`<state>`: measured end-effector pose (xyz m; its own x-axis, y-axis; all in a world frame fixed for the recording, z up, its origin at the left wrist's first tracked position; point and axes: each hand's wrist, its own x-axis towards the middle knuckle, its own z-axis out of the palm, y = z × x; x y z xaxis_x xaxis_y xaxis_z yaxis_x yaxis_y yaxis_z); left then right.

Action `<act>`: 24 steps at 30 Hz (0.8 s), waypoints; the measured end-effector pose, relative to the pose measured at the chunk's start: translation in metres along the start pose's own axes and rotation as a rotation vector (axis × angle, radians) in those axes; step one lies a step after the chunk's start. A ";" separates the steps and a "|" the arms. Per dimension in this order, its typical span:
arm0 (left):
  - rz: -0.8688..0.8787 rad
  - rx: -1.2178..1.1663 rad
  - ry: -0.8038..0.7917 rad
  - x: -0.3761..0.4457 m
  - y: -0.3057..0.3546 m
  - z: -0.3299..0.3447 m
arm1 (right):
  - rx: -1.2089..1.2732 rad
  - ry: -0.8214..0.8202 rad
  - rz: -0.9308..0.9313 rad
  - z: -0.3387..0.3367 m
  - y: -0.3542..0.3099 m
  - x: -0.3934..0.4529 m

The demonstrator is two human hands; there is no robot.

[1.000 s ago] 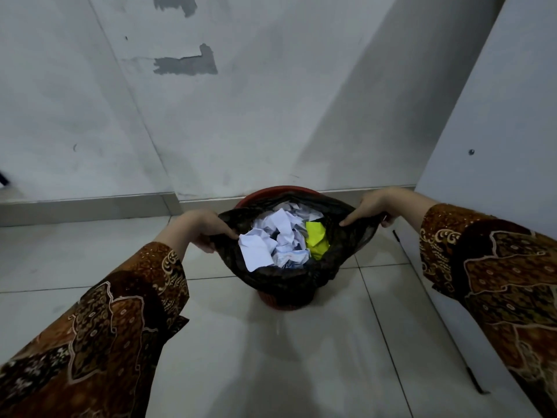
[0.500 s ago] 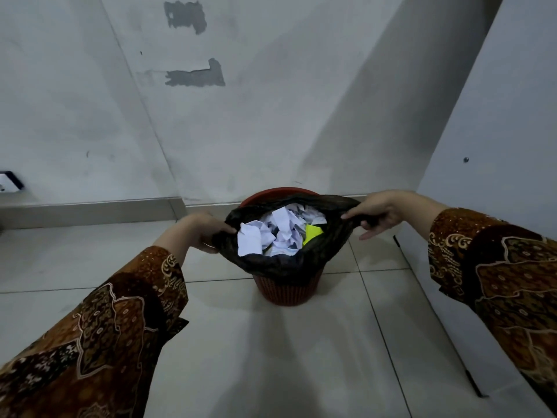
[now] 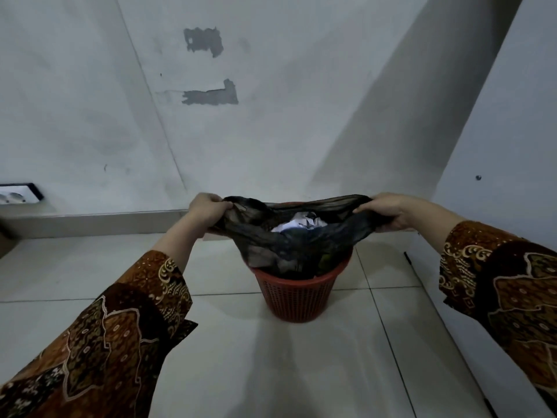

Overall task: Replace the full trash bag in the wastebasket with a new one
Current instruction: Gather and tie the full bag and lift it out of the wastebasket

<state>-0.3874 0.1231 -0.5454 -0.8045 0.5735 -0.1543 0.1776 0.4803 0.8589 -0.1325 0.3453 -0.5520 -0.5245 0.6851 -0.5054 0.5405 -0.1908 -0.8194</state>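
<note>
A red mesh wastebasket (image 3: 297, 295) stands on the tiled floor near the wall. A black trash bag (image 3: 289, 242) rises partly out of it, its mouth stretched wide above the rim. White crumpled paper (image 3: 297, 225) shows inside the bag's opening. My left hand (image 3: 208, 211) grips the bag's left edge and my right hand (image 3: 388, 211) grips its right edge, both raised above the basket. The bag's lower part is hidden inside the basket.
A grey wall (image 3: 271, 131) with patched spots rises right behind the basket. A wall socket (image 3: 18, 197) sits low at the left. A white panel (image 3: 512, 146) stands close on the right. Pale floor tiles (image 3: 271, 372) spread in front.
Both hands have lifted and pulled the bag's edges up and apart. The bag has risen out of the basket, exposing the red mesh wall, and its mouth has narrowed over the paper.
</note>
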 end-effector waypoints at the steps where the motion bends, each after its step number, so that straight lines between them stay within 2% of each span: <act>1: 0.030 -0.017 0.056 0.001 0.003 0.001 | -0.040 0.087 -0.031 0.000 -0.001 0.001; 6: 0.115 -0.200 0.251 0.005 0.016 0.000 | 0.114 0.427 -0.192 -0.006 -0.003 0.011; 9: 0.283 -0.039 0.375 -0.001 0.018 -0.001 | -0.123 0.580 -0.328 -0.010 -0.004 0.010; 11: 0.316 0.073 0.477 -0.008 0.020 -0.001 | -0.208 0.666 -0.442 -0.011 -0.005 0.008; 12: 0.325 0.115 0.523 -0.010 0.022 -0.001 | -0.184 0.691 -0.480 -0.011 -0.007 0.007; 15: 0.386 0.186 0.602 -0.014 0.034 -0.004 | 0.090 0.684 -0.496 -0.010 -0.016 0.004; 17: 0.439 0.202 0.619 -0.016 0.041 -0.006 | 0.094 0.673 -0.509 -0.009 -0.017 0.005; 19: 0.460 0.152 0.618 -0.017 0.045 -0.008 | -0.149 0.695 -0.569 -0.010 -0.016 0.006; 21: 0.429 0.044 0.536 -0.011 0.039 -0.006 | -0.401 0.659 -0.671 -0.007 -0.017 0.005; 24: 0.213 -0.123 0.172 -0.001 0.022 -0.003 | -0.518 0.529 -0.828 0.009 -0.026 -0.001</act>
<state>-0.3844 0.1307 -0.5248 -0.8423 0.5273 0.1117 0.2913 0.2710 0.9174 -0.1522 0.3429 -0.5332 -0.5704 0.7022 0.4261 0.4275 0.6968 -0.5760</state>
